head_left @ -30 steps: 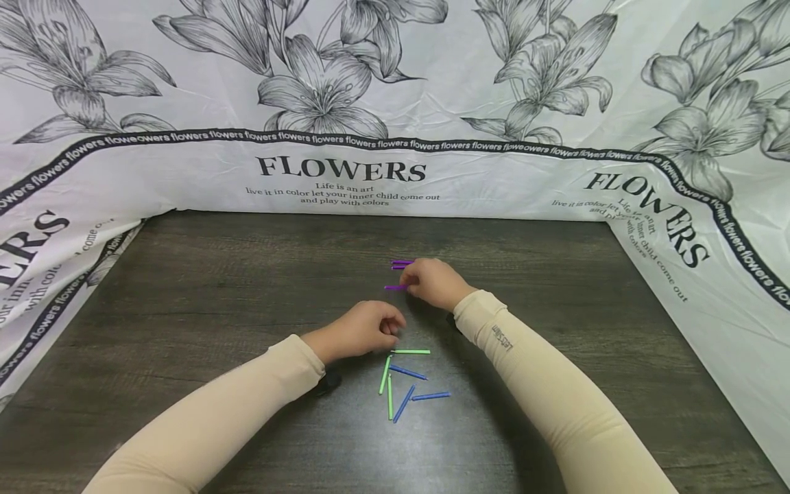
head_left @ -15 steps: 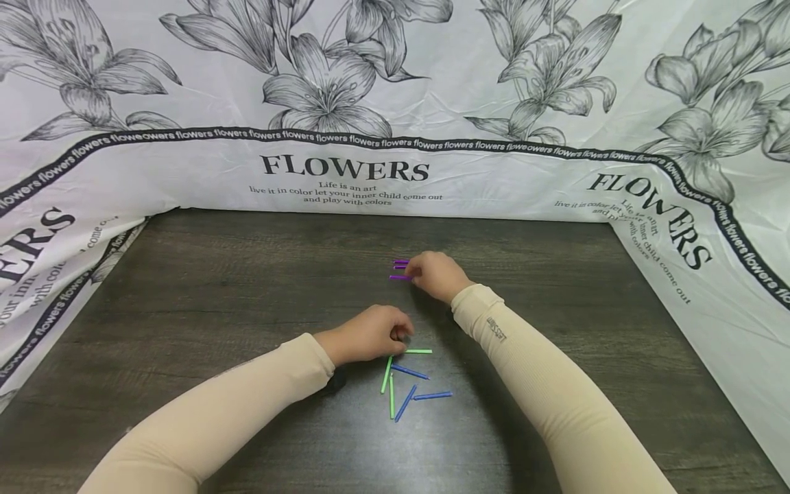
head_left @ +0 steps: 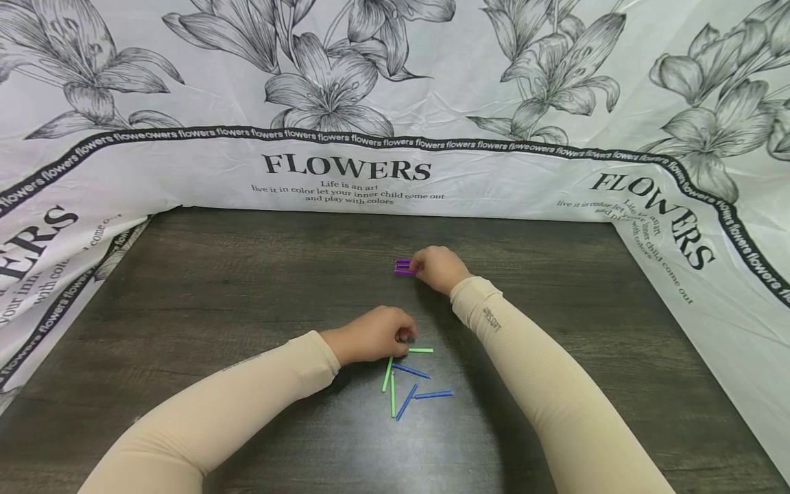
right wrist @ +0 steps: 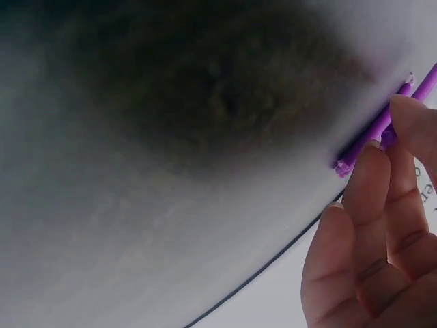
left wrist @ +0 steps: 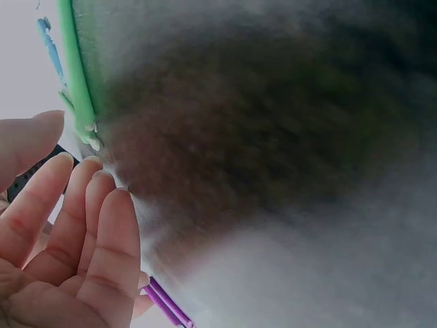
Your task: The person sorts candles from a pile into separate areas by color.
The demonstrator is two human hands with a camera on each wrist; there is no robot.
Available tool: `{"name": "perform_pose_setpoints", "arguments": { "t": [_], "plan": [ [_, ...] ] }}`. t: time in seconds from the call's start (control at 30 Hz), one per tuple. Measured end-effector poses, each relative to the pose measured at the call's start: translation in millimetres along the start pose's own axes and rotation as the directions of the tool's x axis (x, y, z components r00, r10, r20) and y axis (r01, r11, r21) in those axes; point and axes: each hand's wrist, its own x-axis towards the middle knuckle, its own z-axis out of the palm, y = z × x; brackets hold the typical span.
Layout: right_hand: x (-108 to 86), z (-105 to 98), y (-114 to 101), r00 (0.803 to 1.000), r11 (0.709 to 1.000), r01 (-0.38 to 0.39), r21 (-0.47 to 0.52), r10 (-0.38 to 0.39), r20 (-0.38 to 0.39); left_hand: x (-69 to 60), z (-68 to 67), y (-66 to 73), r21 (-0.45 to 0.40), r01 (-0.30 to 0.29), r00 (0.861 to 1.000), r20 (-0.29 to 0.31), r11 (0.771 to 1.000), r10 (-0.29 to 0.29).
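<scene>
My right hand (head_left: pixel 441 269) pinches a purple candle (head_left: pixel 404 272) between thumb and fingertips, low over the table. Two more purple candles (head_left: pixel 402 260) lie just behind it, side by side; my fingers hide their right ends. In the right wrist view a purple candle (right wrist: pixel 374 130) lies along the one I hold. Nearer me, my left hand (head_left: pixel 373 334) hovers by the left end of a green candle (head_left: pixel 422 350). Its fingers are loosely bent, thumb apart, and the left wrist view shows nothing between them, with the green candle (left wrist: pixel 77 75) just beyond the fingertips.
Two other green candles (head_left: pixel 392 395) and three blue candles (head_left: pixel 412 371) lie scattered in front of my left hand on the dark wooden table (head_left: pixel 247 267). A white flower-printed cloth (head_left: pixel 494 178) borders the table at the back and sides.
My right hand has moved away from me, bringing its purple candle up beside the other two. My left hand has shifted slightly right, towards the green candle.
</scene>
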Motion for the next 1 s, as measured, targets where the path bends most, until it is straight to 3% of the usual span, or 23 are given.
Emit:
{"name": "perform_pose_setpoints", "arguments": {
  "t": [0.47, 1.0],
  "plan": [
    [10.2, -4, 2, 0.998, 0.999, -0.043, -0.017, 0.043, 0.044, 3.7, 0.3, 4.8, 0.056, 0.054, 0.997, 0.046, 0.997, -0.057],
    [15.3, -4, 3, 0.995, 0.998, -0.057, -0.009, 0.057, 0.076, 4.9, 3.0, 4.4, 0.059, 0.035, 0.998, 0.049, 0.998, -0.038]
  ]
}}
